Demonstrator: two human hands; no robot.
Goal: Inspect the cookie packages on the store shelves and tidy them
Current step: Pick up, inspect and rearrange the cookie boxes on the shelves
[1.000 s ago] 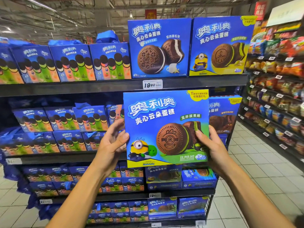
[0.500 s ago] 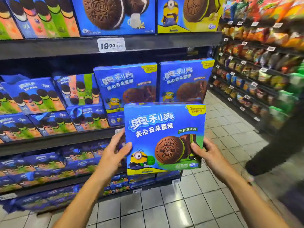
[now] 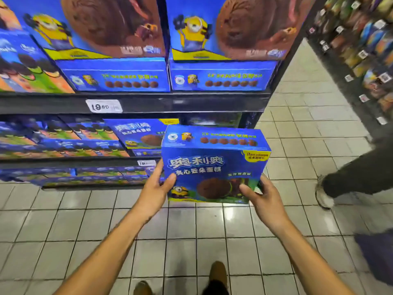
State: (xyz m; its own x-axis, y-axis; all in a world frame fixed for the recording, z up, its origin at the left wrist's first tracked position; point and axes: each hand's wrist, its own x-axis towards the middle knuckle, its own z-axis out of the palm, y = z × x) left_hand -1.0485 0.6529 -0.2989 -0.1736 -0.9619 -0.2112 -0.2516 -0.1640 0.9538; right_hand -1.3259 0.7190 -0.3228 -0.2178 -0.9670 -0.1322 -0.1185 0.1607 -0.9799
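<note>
I hold a blue cookie box point(image 3: 214, 165) with a cartoon figure and a brown sandwich cookie on its front, low down in front of the lower shelves. My left hand point(image 3: 156, 188) grips its left edge, thumb on the front. My right hand point(image 3: 262, 196) grips its lower right corner, thumb across the cookie picture. The box tilts so its top face shows. Two matching blue boxes point(image 3: 114, 75) point(image 3: 221, 75) sit on the shelf above, with upright boxes stacked on them. Another like box point(image 3: 144, 135) stands on the lower shelf just behind the held one.
Blue packs of cookie sticks point(image 3: 63, 137) fill the lower shelves at left. A price tag point(image 3: 103, 106) hangs on the dark shelf rail point(image 3: 191, 102). A passer-by's leg and shoe point(image 3: 325, 194) are at right on the tiled floor; snack racks point(image 3: 361, 50) line the aisle's far side.
The view has dropped toward the floor and lower shelves. The box has come down with both hands still on it and tipped so its top shows. The passer-by's leg has stepped closer.
</note>
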